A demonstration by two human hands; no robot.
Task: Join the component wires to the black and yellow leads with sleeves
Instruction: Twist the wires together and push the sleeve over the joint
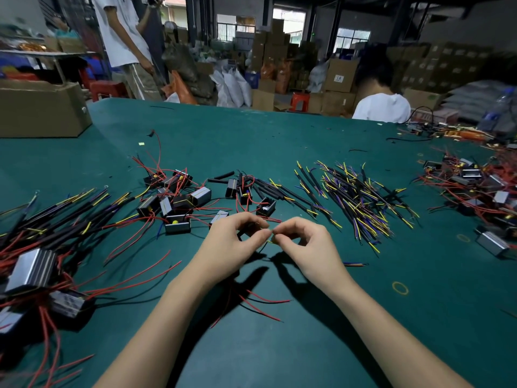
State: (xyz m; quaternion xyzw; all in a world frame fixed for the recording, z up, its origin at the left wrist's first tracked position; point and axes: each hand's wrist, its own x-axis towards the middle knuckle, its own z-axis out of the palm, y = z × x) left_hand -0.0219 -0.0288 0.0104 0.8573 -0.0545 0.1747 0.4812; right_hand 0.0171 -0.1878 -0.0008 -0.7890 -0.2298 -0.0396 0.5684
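Observation:
My left hand [235, 242] and my right hand [305, 242] meet fingertip to fingertip above the green table [279, 135]. Between thumb and forefinger each pinches the end of a thin wire [269, 241], where a bit of yellow shows. A dark lead runs down from the pinch towards me. What hangs under my left palm is hidden; red wires [260, 299] trail out below it. A pile of black-sleeved leads with yellow and blue ends [358, 200] lies to the right of my hands. Small black and silver components with red wires [179, 197] lie just beyond my left hand.
Finished assemblies with black sleeves [56, 219] pile up at the left, more components [475, 186] at the far right. A cardboard box [42, 107] stands at the back left. One person [380, 105] sits beyond the table; another [126, 37] stands at the back left.

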